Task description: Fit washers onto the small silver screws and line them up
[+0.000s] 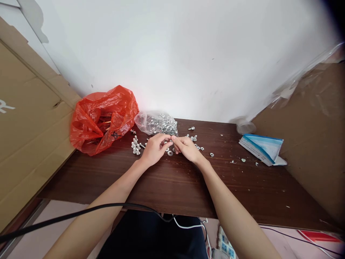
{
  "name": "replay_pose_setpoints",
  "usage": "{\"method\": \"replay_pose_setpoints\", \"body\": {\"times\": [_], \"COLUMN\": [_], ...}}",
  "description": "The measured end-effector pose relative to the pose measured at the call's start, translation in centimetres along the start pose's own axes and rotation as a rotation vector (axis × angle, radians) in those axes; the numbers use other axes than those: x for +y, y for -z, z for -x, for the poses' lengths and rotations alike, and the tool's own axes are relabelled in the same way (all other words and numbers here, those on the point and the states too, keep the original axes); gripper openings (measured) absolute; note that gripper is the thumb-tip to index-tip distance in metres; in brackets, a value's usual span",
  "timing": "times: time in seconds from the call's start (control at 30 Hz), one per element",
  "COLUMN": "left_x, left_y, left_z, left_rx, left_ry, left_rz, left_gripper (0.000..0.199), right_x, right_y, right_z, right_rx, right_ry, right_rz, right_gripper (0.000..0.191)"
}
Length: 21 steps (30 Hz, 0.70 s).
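Note:
My left hand and my right hand meet fingertip to fingertip over the dark brown table. Both pinch closed around a small metal fastener; fingers cover most of it, so its exact kind is hidden. A flat washer lies just below the fingertips, with another partly hidden beside it. Left of my left hand, several bolts stand grouped on their heads. Beyond my right hand are loose bolts and a few nuts. One nut sits apart, farther right.
Behind my hands lies a clear plastic bag of metal fasteners. A red plastic bag stands at the left, near a cardboard box. On the right are a blue-and-white pouch and a clear round container. A black cable crosses in front.

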<state>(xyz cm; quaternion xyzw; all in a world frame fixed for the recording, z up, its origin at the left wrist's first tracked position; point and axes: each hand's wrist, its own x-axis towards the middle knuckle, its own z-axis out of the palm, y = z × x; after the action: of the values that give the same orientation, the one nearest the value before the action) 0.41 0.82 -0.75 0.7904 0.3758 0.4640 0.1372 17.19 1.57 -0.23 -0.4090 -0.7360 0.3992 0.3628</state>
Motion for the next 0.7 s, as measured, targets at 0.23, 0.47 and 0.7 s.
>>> {"method": "replay_pose_setpoints", "body": {"times": [0.23,0.47,0.7], "left_x": [0.11,-0.12,-0.06], "left_y": [0.13,0.12,0.07], "left_z": [-0.17,-0.08,-0.01], "left_rx": [0.041,0.027,0.007], "left_ry": [0.056,0.046,0.008], "left_rz": [0.024,0.019,0.001], "left_gripper": [0.01,0.011,0.009], "right_x": [-0.75,-0.51,-0.3], "right_y": [0.41,0.3,0.19], "right_z": [0.36,0.21,0.17], "right_rx": [0.01,-0.013,0.013], "right_ry": [0.025,0.055,0.015], "right_rz": [-0.031,-0.013,-0.027], "right_gripper": [0.041,0.041,0.05]}}
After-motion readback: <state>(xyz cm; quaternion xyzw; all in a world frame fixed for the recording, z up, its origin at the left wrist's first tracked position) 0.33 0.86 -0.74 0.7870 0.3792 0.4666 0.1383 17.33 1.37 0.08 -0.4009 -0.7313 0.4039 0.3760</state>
